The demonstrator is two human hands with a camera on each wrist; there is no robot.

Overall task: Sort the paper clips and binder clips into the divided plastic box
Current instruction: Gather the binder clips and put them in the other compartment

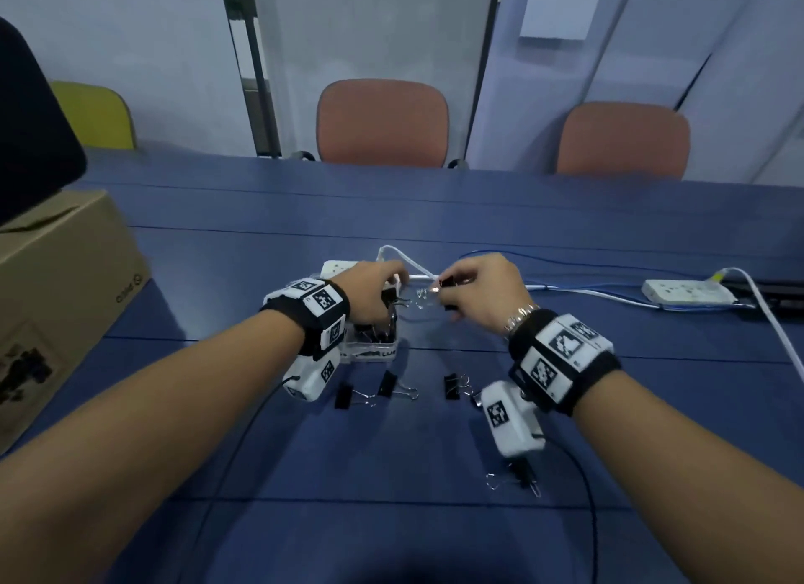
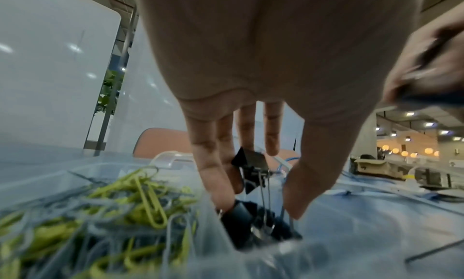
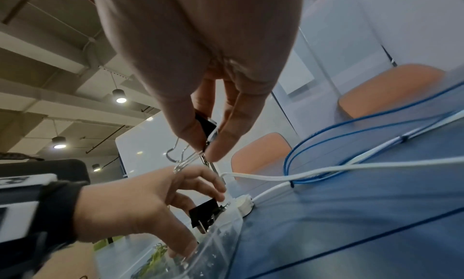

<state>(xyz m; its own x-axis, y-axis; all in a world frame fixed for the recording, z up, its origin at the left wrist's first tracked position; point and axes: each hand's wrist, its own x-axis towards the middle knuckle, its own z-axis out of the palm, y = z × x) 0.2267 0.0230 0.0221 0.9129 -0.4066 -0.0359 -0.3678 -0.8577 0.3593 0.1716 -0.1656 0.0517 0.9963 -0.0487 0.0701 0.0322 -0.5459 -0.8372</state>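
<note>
Blue and broad, the surface (image 1: 478,453) carries a clear divided plastic box (image 1: 370,351) that serves as the landmark for the rest.

Just above the box, the left hand (image 1: 370,290) has its fingers (image 2: 213,176) reaching down toward the binder clip compartment, fairly straight and slightly spread. A black binder clip (image 2: 253,166) sits between them, but whether it is pinched or already let go cannot be told. More black binder clips (image 2: 253,225) lie piled in the compartment under the fingertips. The neighbouring compartment holds a tangle of green and grey paper clips (image 2: 120,208).

To the right of the box and raised above it, the right hand (image 1: 483,292) pinches a second black binder clip (image 3: 207,127) between thumb and fingers (image 3: 231,132), its wire handles pointing toward the left hand.

On the near side of the box three loose black binder clips (image 1: 383,387) lie in a row. Another binder clip (image 1: 517,481) lies further from the box, toward the person and partly under the right wrist camera.

Beyond the box, a white cable (image 1: 413,264) and a blue cable (image 1: 565,285) run across to a white power strip (image 1: 687,292) well off to the right. A cardboard carton (image 1: 56,296) stands far to the left of the box. Two orange chairs (image 1: 383,122) stand behind the surface against a pale partition wall
</note>
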